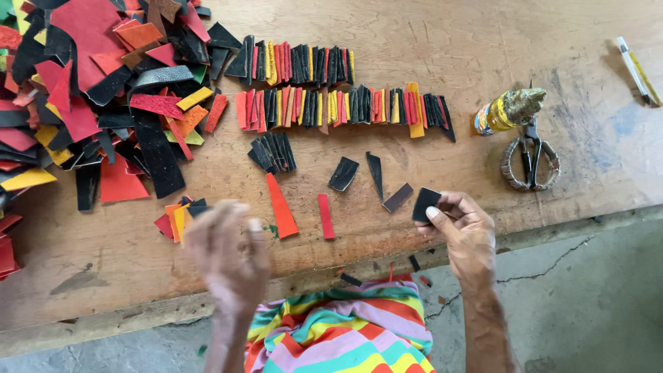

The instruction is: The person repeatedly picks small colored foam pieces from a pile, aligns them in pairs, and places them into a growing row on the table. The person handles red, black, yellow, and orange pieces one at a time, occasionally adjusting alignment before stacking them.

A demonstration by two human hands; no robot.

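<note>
My right hand [464, 235] pinches a small black leather piece [424, 204] between thumb and fingers, just above the near edge of the wooden board [483, 41]. My left hand [231, 255] is blurred and hovers over the board's near edge, close to a small stack of yellow, red and black scraps [178, 220]; whether it holds anything cannot be made out. Between the hands lie an orange wedge [282, 207] and a red strip [325, 216]. Loose black pieces [343, 173] lie just beyond them.
Two rows of cut strips [342, 106] stand on edge mid-board. A large heap of red, black, orange and yellow scraps [90, 90] fills the left. Scissors [530, 160], a small glue bottle [510, 110] and a pen [639, 69] lie right. Striped cloth [338, 331] covers my lap.
</note>
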